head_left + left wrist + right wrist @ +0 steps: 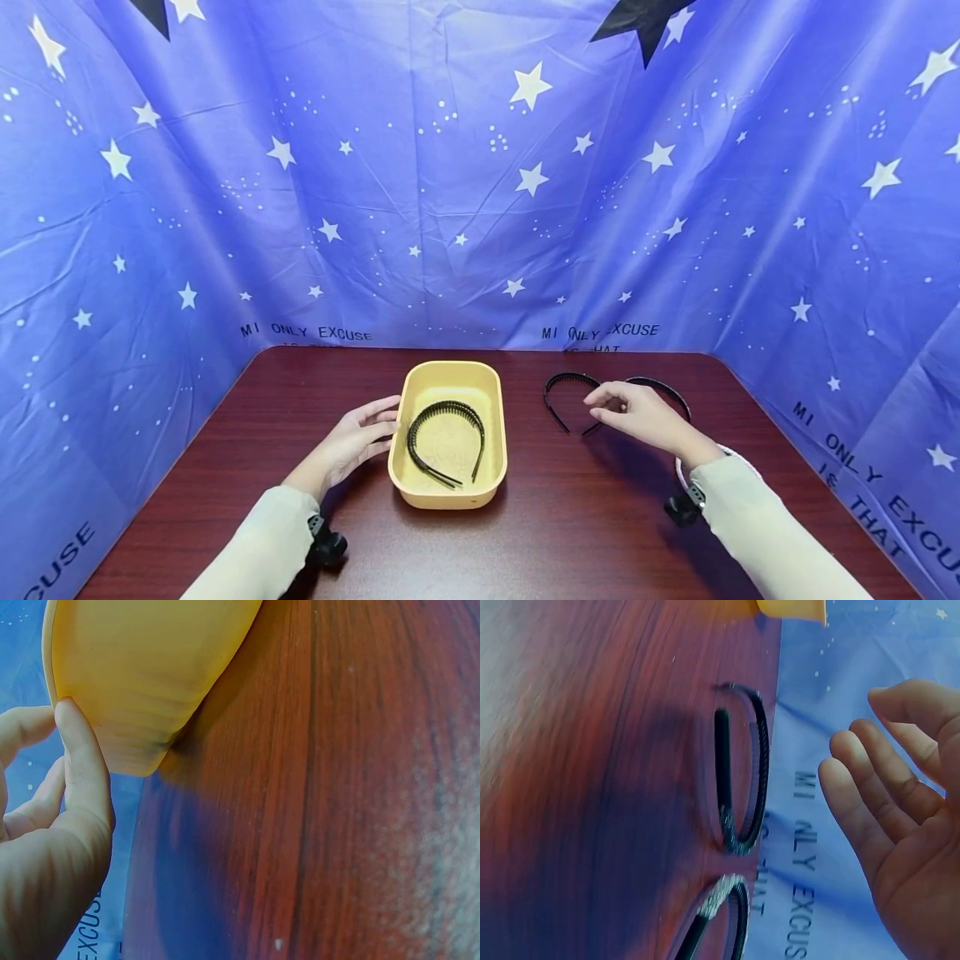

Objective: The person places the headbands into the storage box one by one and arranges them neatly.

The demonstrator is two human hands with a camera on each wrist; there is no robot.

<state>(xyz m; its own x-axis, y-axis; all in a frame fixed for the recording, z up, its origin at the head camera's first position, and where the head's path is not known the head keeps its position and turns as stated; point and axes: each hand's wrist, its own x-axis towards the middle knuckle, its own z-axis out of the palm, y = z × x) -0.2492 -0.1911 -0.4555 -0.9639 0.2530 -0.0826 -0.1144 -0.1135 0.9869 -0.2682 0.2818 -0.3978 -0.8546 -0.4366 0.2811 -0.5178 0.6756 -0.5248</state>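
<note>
Left hand (358,439) rests relaxed fingers against the left wall of the yellow tray (402,467); inside it lies 1 black toothed headband (446,440). Right hand (637,412) hovers with fingers spread and loose over 2 black headbands (564,398) on the wooden table (585,517), holding nothing. The far headband (670,392) is partly hidden behind the hand.

Her left hand (358,439) rests against the yellow tray (448,492) holding a headband (446,442); right hand (637,414) hovers over two headbands (564,398).

Second headband (660,387) partly behind right hand (637,414)
</note>
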